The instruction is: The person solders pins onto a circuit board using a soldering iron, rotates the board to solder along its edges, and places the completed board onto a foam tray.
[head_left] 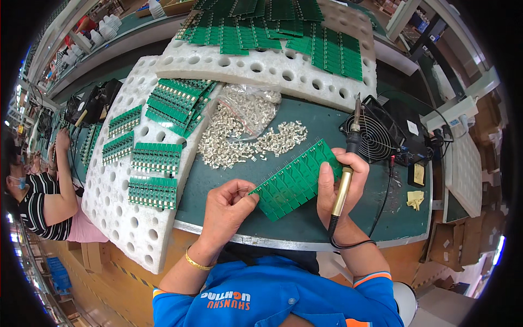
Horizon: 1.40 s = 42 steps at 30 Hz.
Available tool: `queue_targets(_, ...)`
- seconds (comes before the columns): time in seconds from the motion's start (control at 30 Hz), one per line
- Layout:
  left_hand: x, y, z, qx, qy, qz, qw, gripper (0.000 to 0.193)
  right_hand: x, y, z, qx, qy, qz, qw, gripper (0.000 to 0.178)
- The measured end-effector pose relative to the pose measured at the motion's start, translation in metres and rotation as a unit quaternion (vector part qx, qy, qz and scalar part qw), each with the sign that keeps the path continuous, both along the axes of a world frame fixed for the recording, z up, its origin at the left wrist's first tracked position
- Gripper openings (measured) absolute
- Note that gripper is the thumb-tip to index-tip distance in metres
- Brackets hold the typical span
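Observation:
A green circuit board panel (291, 185), scored into several strips with pins along its upper edge, is held tilted above the bench. My left hand (229, 207) pinches its left end; a thin wire seems to show at the fingertips, too fine to name surely. My right hand (343, 188) grips the right end, thumb on the board's face. In that same hand rests a soldering iron (341, 193), its tip pointing up and away from the board. Behind the board lies a heap of small white connectors (229, 139), partly under a clear plastic bag (250, 109).
White foam slabs (122, 218) with round holes carry more boards (156, 158) at left and stacked panels (261, 30) at the back. A black fan (376, 131) stands right, near a yellow sponge (415, 199). The iron's cable (388, 191) loops by my right forearm. A co-worker (49, 204) sits left.

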<state>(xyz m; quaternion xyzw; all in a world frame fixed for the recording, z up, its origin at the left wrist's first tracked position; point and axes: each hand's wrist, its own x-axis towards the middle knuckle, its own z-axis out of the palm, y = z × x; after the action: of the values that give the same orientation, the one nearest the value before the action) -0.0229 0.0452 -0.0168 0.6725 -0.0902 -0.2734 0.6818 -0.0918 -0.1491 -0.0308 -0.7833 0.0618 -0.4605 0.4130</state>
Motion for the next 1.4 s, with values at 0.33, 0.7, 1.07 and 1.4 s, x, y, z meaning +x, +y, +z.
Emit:
queue_targets(0.33, 0.003, -0.001, 0.004, 0.011, 0.009, -0.012, 1.000, 0.011, 0.005, -0.001, -0.002, 0.002, -0.027, -0.019, 0.999, 0.031)
queue_targets(0.7, 0.002, 0.010, 0.014, -0.016, 0.046, -0.021, 0.999, 0.022, 0.006, -0.005, -0.004, 0.044, -0.029, -0.007, 0.999, 0.028)
queue_targets(1.07, -0.007, 0.011, 0.009, -0.027, -0.032, -0.007, 0.999, 0.017, 0.005, 0.000, -0.001, 0.068, -0.004, 0.035, 0.997, 0.026)
queue_targets(1.4, -0.004, 0.018, 0.010, -0.025, -0.017, -0.033, 0.999, 0.018, 0.008, -0.002, -0.006, 0.036, -0.019, 0.013, 0.999, 0.028)
